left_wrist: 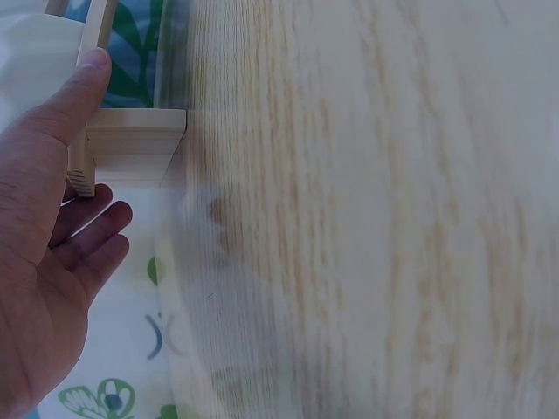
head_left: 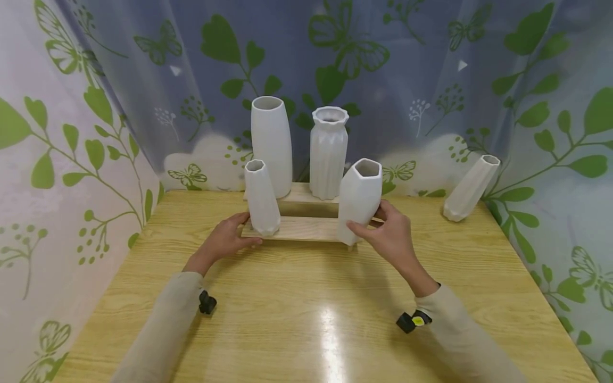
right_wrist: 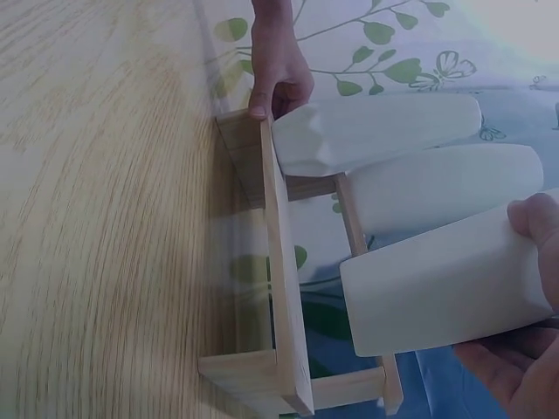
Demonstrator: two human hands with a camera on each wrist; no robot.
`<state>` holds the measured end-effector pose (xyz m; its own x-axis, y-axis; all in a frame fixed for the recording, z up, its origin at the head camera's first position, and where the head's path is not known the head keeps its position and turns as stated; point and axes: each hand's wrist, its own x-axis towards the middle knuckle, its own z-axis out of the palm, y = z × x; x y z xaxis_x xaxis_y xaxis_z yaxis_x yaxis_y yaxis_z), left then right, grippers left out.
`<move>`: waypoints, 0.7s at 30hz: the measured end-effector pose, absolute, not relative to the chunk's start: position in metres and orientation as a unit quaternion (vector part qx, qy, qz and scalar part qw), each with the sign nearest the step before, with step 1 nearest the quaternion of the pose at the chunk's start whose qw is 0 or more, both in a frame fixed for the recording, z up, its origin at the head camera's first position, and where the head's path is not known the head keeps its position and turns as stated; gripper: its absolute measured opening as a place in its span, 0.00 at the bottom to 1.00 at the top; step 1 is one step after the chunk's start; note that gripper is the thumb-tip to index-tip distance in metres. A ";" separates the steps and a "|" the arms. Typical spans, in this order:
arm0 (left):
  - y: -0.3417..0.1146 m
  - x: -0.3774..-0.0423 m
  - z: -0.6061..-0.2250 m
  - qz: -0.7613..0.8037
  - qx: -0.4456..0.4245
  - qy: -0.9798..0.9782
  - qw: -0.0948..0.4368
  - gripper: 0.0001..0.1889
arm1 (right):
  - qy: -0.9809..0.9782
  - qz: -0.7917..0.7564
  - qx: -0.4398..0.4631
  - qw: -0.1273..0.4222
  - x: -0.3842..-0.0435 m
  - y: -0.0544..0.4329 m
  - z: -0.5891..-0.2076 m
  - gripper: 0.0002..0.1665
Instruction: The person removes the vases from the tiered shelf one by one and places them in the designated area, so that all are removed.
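Note:
My left hand [head_left: 229, 236] grips the left end of a two-step wooden stand [head_left: 308, 230], its thumb on the lower step's front edge, as the left wrist view shows. My right hand [head_left: 394, 234] holds a white faceted vase [head_left: 358, 199] with a hexagonal mouth, thumb in front and fingers behind. This vase tilts slightly above the right end of the lower step; a gap shows under its base in the right wrist view. Beside my left hand, a slim white vase [head_left: 262, 202] stands on the lower step.
A tall smooth white vase [head_left: 272, 146] and a fluted white vase [head_left: 328, 154] with a scalloped rim stand on the upper step. Another slim white vase [head_left: 470, 189] is at the table's back right. Patterned curtains [head_left: 416, 69] enclose the wooden table [head_left: 287, 303].

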<state>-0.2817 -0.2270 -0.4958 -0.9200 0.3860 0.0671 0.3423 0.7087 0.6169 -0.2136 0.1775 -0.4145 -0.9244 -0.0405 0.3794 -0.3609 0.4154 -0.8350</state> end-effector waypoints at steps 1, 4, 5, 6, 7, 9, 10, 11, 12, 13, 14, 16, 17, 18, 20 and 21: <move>-0.227 -0.282 -0.495 0.327 0.196 0.924 0.035 0.48 | -0.828 0.525 0.120 0.155 -0.213 0.179 -0.414 0.37; -0.227 -0.281 -0.495 0.328 0.195 0.924 0.037 0.48 | -0.831 0.519 0.118 0.162 -0.212 0.183 -0.413 0.36; -0.226 -0.281 -0.495 0.328 0.196 0.923 0.037 0.48 | -0.832 0.517 0.117 0.163 -0.212 0.185 -0.412 0.36; -0.226 -0.281 -0.494 0.330 0.196 0.923 0.036 0.47 | -0.833 0.516 0.116 0.163 -0.211 0.186 -0.412 0.36; -0.226 -0.281 -0.494 0.331 0.197 0.922 0.035 0.47 | -0.834 0.515 0.114 0.164 -0.211 0.187 -0.411 0.36; -0.226 -0.281 -0.494 0.332 0.199 0.921 0.033 0.47 | -0.834 0.515 0.110 0.164 -0.210 0.190 -0.410 0.36; -0.226 -0.281 -0.493 0.332 0.200 0.921 0.032 0.47 | -0.834 0.515 0.107 0.165 -0.210 0.191 -0.409 0.36; -0.226 -0.280 -0.493 0.332 0.201 0.921 0.031 0.47 | -0.834 0.516 0.104 0.165 -0.210 0.192 -0.409 0.36; -0.225 -0.280 -0.492 0.332 0.202 0.921 0.031 0.47 | -0.834 0.516 0.102 0.167 -0.210 0.194 -0.408 0.36; -0.225 -0.280 -0.492 0.331 0.202 0.921 0.032 0.47 | -0.834 0.516 0.099 0.168 -0.210 0.195 -0.408 0.36; -0.225 -0.279 -0.492 0.330 0.201 0.922 0.032 0.47 | -0.834 0.517 0.096 0.170 -0.210 0.197 -0.408 0.36; -0.225 -0.279 -0.492 0.330 0.201 0.922 0.033 0.46 | -0.834 0.514 0.093 0.176 -0.210 0.200 -0.407 0.36; -0.225 -0.279 -0.492 0.331 0.200 0.922 0.033 0.46 | -0.835 0.512 0.091 0.179 -0.210 0.202 -0.407 0.36; -0.225 -0.279 -0.492 0.331 0.200 0.921 0.033 0.46 | -0.836 0.509 0.090 0.183 -0.210 0.204 -0.407 0.36; -0.225 -0.279 -0.492 0.333 0.200 0.921 0.033 0.46 | -0.837 0.507 0.089 0.189 -0.210 0.208 -0.408 0.36; -0.225 -0.280 -0.492 0.333 0.201 0.921 0.032 0.46 | -0.837 0.505 0.087 0.191 -0.210 0.210 -0.408 0.36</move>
